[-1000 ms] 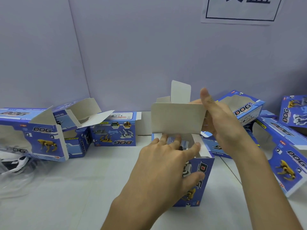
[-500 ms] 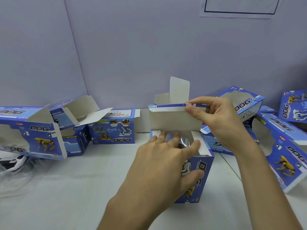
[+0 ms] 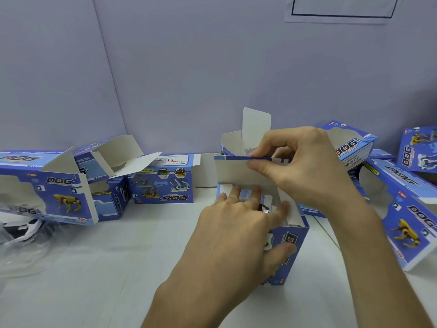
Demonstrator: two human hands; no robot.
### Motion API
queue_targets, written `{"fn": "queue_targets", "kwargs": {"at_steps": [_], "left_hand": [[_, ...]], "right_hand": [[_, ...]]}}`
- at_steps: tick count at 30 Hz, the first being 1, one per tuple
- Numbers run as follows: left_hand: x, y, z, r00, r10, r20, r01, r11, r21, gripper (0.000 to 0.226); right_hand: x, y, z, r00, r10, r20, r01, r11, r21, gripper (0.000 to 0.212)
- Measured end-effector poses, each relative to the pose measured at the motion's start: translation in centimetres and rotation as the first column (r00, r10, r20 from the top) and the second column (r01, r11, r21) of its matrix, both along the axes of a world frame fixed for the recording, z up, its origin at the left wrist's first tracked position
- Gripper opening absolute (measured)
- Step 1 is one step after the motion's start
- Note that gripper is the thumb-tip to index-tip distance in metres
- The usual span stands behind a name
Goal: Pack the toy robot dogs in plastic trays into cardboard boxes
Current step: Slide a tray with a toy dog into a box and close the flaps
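A blue cardboard box stands on end in the middle of the table, its top open. My left hand grips the box's upper front, fingers over the opening and thumb on the printed side. My right hand pinches the folded tuck edge of the top flap, which stands above the opening. Inside the opening a bit of clear plastic tray and a dark toy part show; the rest of the toy is hidden.
Open blue boxes lie at the left, with a closed box behind. More boxes lie at the right. A white toy dog in a clear tray sits at the far left. Purple walls stand close behind.
My right hand went from flat behind the top flap to pinching its edge and has folded the tuck tab over. My left hand has stayed on the box.
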State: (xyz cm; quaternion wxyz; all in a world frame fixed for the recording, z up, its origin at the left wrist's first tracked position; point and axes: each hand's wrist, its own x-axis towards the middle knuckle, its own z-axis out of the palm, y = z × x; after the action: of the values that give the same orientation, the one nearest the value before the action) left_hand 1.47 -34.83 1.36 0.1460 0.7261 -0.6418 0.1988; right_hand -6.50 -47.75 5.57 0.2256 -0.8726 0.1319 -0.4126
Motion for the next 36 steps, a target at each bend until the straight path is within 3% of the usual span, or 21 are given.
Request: {"fn": "queue_targets", "kwargs": {"at_steps": [2,6,11,15,21,26,31,36], "left_hand": [[-0.3,0.2,0.2,1.000,0.004,0.018,-0.005,1.000,0.028,0.055],[-0.9,0.8,0.5,0.999,0.032,0.031,-0.033,0.999,0.041,0.037],[-1.1,0.7,0.1,1.000,0.021,-0.001,-0.021,1.000,-0.017,0.046],[-0.8,0.9,0.2,0.999,0.010,-0.049,-0.009,1.000,0.022,0.040],[0.7,0.2,-1.2,0.999,-0.002,-0.048,0.002,1.000,-0.011,0.053],[1.4,-0.8,-1.5,0.996,0.010,-0.083,-0.010,1.000,-0.003,0.046],[1.2,-0.8,-1.9,0.995,0.021,-0.096,-0.023,1.000,-0.020,0.046],[1.0,1.1,0.0,0.983,-0.013,-0.182,0.038,0.990,0.137,0.051]], "right_hand": [[0.0,0.7,0.1,0.997,-0.071,-0.042,0.068,0.996,-0.064,0.011],[0.2,2.3,0.4,0.983,-0.121,-0.139,0.104,0.987,-0.121,0.032],[0.4,2.4,0.8,0.981,-0.183,-0.070,0.181,0.983,-0.030,0.021],[0.8,2.8,0.7,0.965,-0.259,-0.031,0.256,0.964,-0.072,0.022],[-1.2,0.1,0.6,0.971,0.090,-0.222,-0.067,0.992,0.109,0.013],[-1.6,-1.7,-0.5,0.866,0.334,-0.372,-0.218,0.922,0.320,0.027],[-1.9,-2.1,-1.0,0.844,0.399,-0.359,-0.253,0.886,0.389,0.032],[-1.9,-1.9,-1.1,0.858,0.405,-0.315,-0.273,0.880,0.388,0.034]]}}
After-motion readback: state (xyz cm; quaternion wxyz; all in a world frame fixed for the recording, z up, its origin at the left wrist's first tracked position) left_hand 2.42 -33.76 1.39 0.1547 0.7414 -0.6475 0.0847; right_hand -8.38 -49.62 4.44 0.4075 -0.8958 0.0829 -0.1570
